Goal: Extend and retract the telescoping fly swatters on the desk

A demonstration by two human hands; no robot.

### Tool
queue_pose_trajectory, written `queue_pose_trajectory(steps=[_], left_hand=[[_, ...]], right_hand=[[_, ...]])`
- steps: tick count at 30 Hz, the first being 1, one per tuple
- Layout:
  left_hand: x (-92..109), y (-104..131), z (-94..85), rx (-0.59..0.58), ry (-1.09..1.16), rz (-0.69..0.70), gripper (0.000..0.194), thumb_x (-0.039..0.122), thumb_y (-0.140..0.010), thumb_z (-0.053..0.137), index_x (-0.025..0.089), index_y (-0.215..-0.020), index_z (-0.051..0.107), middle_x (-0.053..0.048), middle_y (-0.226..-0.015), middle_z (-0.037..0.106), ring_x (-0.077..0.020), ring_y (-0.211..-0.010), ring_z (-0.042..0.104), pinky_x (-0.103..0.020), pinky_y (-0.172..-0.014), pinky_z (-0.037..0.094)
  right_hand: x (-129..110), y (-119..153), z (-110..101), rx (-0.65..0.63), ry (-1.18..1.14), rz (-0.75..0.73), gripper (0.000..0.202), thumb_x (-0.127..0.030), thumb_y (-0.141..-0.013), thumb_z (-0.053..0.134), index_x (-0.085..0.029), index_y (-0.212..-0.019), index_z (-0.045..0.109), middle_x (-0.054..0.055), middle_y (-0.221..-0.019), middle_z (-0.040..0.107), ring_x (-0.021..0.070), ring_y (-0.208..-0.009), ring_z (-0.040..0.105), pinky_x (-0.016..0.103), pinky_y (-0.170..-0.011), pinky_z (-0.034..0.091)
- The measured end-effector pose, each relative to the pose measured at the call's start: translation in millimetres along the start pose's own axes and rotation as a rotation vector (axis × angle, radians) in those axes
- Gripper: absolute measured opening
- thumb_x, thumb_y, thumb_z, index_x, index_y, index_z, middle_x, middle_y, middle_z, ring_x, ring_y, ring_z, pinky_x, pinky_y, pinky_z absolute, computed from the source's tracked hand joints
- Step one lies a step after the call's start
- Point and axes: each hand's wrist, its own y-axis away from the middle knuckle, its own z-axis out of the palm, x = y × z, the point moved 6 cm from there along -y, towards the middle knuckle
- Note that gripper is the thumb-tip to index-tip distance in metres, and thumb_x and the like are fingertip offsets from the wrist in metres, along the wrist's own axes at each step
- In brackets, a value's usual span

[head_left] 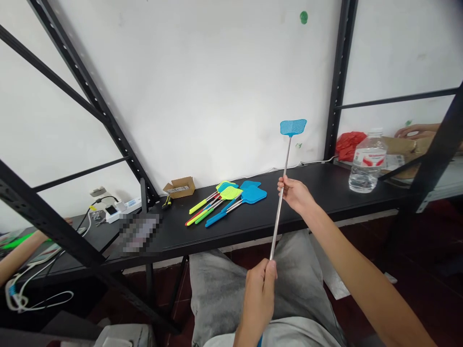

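A blue fly swatter [292, 127] with a long, extended metal shaft stands tilted in front of me, its mesh head up against the white wall. My left hand [259, 291] is wrapped round its lower end, low over my lap; a bit of blue handle shows below the fist. Higher up, my right hand [294, 193] pinches the shaft between thumb and fingers. Left of the right hand, a pile of fly swatters [231, 193] in blue, yellow-green and red lies on the black table [173, 241].
Behind the pile is a small open cardboard box [180, 187]. A large water bottle [368, 161] stands at the right near a red plastic bag [350, 145]. Black shelf posts [342, 72] rise on both sides. A power strip [125, 208] and other people's arms [21, 255] appear at the edges.
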Motion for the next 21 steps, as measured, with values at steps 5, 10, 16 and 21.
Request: queue_pose_trajectory(steps=[5, 10, 16, 21], left_hand=[[-10.5, 21.8, -12.0, 0.009, -0.021, -0.057, 0.061, 0.072, -0.097, 0.031, 0.02, -0.07, 0.048, 0.0, -0.063, 0.048, -0.0137, -0.065, 0.044, -0.022, -0.059, 0.035], [-27.9, 52.9, -21.6, 0.09, -0.09, -0.131, 0.064, 0.076, -0.093, 0.035, 0.02, -0.073, 0.059, -0.003, -0.069, 0.058, -0.0171, -0.072, 0.05, -0.024, -0.069, 0.041], [-41.2, 67.5, -27.4, 0.137, -0.114, -0.17, 0.065, 0.078, -0.091, 0.037, 0.021, -0.075, 0.064, -0.003, -0.072, 0.062, -0.0191, -0.076, 0.054, -0.026, -0.075, 0.042], [-48.7, 67.5, -32.6, 0.083, -0.122, -0.179, 0.069, 0.081, -0.088, 0.038, 0.02, -0.069, 0.062, -0.002, -0.065, 0.057, -0.0176, -0.069, 0.051, -0.026, -0.071, 0.043]], right_hand=[[5.3, 5.1, 11.5, -0.016, -0.024, 0.02, 0.03, -0.043, -0.071, 0.084, -0.02, -0.076, 0.065, -0.001, -0.068, 0.06, 0.0116, -0.059, 0.051, 0.026, -0.053, 0.039], [-1.6, 3.6, 3.5, 0.028, -0.027, -0.017, 0.029, -0.043, -0.072, 0.083, -0.023, -0.075, 0.063, 0.0, -0.067, 0.059, 0.0131, -0.059, 0.052, 0.027, -0.052, 0.04], [-10.2, 5.5, -2.4, -0.03, 0.019, -0.016, 0.029, -0.045, -0.073, 0.083, -0.022, -0.076, 0.064, 0.0, -0.069, 0.06, 0.0129, -0.06, 0.053, 0.025, -0.051, 0.04], [-11.8, 8.3, 1.7, -0.05, 0.057, -0.01, 0.028, -0.047, -0.077, 0.079, -0.024, -0.088, 0.069, 0.001, -0.074, 0.066, 0.0149, -0.063, 0.058, 0.027, -0.054, 0.044]])
